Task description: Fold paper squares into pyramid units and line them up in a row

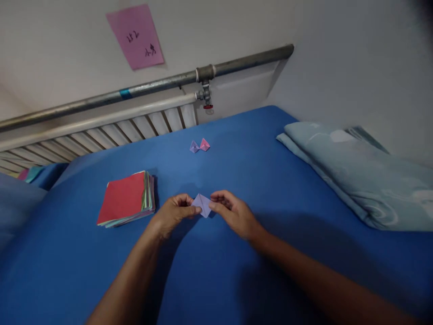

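Between my two hands is a small piece of folded lilac origami paper, diamond-shaped with a crease down its face. My left hand pinches its left corner, the thumb lying across the front. On the opposite side, my right hand grips the right corner between thumb and curled fingers. Farther back on the blue surface stand two small folded paper pieces side by side, a lilac one and a pink one, their corners nearly touching.
A stack of coloured paper, red on top, lies left of my hands. A folded pale green blanket rests at the right. Along the back run a white radiator and a metal pipe with a red-handled valve.
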Available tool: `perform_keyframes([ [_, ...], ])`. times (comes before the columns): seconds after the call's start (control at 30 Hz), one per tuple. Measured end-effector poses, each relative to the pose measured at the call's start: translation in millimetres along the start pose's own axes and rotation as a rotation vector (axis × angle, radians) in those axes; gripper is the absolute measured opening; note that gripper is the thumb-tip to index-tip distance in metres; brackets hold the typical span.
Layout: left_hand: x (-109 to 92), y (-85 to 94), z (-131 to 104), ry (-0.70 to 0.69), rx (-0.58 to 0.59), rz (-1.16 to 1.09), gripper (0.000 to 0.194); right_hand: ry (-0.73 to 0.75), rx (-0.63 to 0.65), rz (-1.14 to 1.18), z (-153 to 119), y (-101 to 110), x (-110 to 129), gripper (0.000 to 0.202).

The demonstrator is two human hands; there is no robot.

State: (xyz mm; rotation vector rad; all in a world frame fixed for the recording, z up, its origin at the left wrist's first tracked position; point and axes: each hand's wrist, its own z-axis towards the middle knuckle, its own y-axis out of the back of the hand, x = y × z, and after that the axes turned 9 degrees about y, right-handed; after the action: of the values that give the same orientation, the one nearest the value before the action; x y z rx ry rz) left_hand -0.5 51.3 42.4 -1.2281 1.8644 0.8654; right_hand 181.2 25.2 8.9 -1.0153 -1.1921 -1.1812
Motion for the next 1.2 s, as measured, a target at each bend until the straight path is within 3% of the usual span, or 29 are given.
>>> perform_keyframes([
  [0.17, 14.1, -19.8, -4.3, 0.016, -0.083, -0.387, 0.031, -0.01, 0.038, 0.12, -1.7, -8.9, 2.0, 0.014],
  [0.37, 20.4, -29.6, -5.8, 0.022, -0.067, -0.492, 0.036, 0.013, 0.036, 0.024, -2.3, -11.4, -2.6, 0.013],
  [0.63, 21.4, -10.8, -7.3, -0.081, -0.032, -0.306, 0.027, 0.187, 0.109, -0.318, -1.6, -4.8, -2.5, 0.03],
  [0.77, 19.5, -2.0, -10.3, -0.155, 0.019, -0.071, 0.015, 0.376, 0.192, -0.497, -2.6, 0.1, -3.1, 0.019],
  [0.87, 24.3, -2.9, -11.1, -0.319, -0.066, 0.151, 0.006, 0.57, 0.226, -0.643, -1.9, 3.9, -5.0, 0.015],
  [0.97, 32.4, -7.4, -8.1, -0.615, -0.223, 0.439, 0.007, 0.757, 0.256, -0.828, 0.6, 7.3, -5.5, 0.017],
  [1.07, 39.7, -11.8, -1.2, -0.892, -0.392, 0.679, 0.012, 0.853, 0.266, -0.992, 3.3, 9.5, -3.8, 0.019],
  [1.2, 47.1, -16.2, 4.2, -1.029, -0.55, 0.868, 0.011, 0.915, 0.244, -1.08, 3.0, 10.7, -5.5, 0.022],
])
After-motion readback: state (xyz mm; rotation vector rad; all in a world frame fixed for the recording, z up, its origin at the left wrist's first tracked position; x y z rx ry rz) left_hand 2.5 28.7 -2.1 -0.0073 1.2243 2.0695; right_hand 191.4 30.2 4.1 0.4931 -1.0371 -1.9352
